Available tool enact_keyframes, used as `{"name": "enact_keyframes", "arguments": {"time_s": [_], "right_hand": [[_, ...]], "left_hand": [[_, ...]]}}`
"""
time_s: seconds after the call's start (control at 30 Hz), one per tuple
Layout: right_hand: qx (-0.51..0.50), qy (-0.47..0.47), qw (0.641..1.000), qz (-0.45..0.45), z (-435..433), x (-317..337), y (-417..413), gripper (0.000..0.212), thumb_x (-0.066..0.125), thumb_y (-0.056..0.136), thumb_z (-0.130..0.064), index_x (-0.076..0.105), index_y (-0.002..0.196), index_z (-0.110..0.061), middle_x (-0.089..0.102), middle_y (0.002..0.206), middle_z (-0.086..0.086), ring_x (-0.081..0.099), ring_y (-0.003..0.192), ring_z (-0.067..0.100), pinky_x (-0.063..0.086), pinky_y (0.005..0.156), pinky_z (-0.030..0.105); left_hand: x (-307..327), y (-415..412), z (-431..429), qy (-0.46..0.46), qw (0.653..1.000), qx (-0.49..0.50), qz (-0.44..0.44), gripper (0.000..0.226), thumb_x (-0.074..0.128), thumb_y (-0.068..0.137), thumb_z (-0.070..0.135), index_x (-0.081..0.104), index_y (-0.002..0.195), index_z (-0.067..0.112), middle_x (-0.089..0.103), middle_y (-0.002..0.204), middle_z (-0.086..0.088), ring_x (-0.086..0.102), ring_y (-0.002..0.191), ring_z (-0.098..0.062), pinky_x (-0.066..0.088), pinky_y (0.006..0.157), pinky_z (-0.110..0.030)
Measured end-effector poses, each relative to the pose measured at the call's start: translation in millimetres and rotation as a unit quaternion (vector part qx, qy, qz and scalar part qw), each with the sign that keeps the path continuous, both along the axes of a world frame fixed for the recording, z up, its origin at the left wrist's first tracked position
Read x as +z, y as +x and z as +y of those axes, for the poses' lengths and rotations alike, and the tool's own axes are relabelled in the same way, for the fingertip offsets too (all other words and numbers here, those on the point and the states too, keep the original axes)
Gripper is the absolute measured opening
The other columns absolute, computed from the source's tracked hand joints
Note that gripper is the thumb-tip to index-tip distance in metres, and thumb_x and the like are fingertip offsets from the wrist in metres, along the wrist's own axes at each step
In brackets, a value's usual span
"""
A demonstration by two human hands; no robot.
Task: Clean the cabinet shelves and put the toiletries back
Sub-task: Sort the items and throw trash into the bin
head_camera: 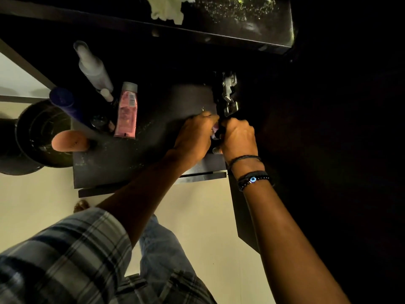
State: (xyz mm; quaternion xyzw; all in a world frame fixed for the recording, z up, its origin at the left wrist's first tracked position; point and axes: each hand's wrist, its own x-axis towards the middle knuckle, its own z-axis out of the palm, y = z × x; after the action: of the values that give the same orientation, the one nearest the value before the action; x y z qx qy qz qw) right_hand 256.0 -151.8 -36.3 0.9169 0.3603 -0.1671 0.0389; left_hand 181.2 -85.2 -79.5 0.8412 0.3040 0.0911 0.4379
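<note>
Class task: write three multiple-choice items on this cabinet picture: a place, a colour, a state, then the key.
1. Where does the pink tube lie? A in a drawer; B on the dark shelf, left of the left hand; C in a sink.
2. What colour is the cloth on the upper shelf? A red; B black; C pale whitish.
3. How are the left hand and the right hand? A both curled round a small item by the hinge; B flat on a wall; C hanging open.
Key: 1 B, it rests on the shelf; 2 C, it shows pale against dark board; 3 A, fingers curl on the item.
</note>
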Motion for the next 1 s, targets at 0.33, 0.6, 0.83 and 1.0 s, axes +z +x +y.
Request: {"name": "enact_keyframes", "arguments": {"time_s": [0.33, 0.6, 0.83, 1.0], "right_hand": [[-0.079, 0.102, 0.991, 0.027, 4, 23, -22, 0.019, 0.066, 0.087, -0.015, 0.065, 0.104, -0.007, 0.063, 0.104, 0.015, 0.062, 0.099, 0.031, 0.056, 0.08, 0.038], [-0.098, 0.251, 0.939, 0.213, 55, 17, -99, 0.026, 0.074, 0.077, -0.004, 0.072, 0.103, -0.008, 0.073, 0.101, 0.006, 0.065, 0.088, 0.01, 0.054, 0.083, 0.02], [-0.006, 0.217, 0.947, 0.237, 93, -1, -149, 0.029, 0.067, 0.081, -0.013, 0.066, 0.11, -0.012, 0.071, 0.103, 0.011, 0.067, 0.092, 0.03, 0.056, 0.084, 0.043], [0.025, 0.202, 0.948, 0.243, 105, -7, -165, 0.047, 0.068, 0.083, -0.014, 0.055, 0.128, -0.014, 0.057, 0.129, 0.01, 0.056, 0.117, 0.028, 0.046, 0.101, 0.035]], "left_hand": [[25, -47, 17, 0.026, 0.999, 0.033, 0.02, 0.037, 0.055, 0.091, 0.008, 0.054, 0.128, 0.008, 0.057, 0.128, -0.013, 0.054, 0.117, -0.029, 0.041, 0.097, -0.035], [70, -149, 41, 0.088, 0.987, 0.134, -0.018, 0.024, 0.065, 0.082, 0.003, 0.065, 0.105, 0.007, 0.063, 0.105, -0.014, 0.059, 0.093, -0.032, 0.04, 0.077, -0.028], [45, -214, 64, 0.134, 0.966, 0.202, 0.088, 0.063, 0.078, 0.072, 0.026, 0.049, 0.124, 0.005, 0.048, 0.124, -0.02, 0.033, 0.113, -0.029, 0.031, 0.093, -0.039], [31, -227, 78, 0.045, 0.975, 0.19, 0.105, 0.065, 0.078, 0.073, 0.022, 0.048, 0.129, 0.009, 0.048, 0.131, -0.014, 0.048, 0.114, -0.031, 0.04, 0.088, -0.034]]}}
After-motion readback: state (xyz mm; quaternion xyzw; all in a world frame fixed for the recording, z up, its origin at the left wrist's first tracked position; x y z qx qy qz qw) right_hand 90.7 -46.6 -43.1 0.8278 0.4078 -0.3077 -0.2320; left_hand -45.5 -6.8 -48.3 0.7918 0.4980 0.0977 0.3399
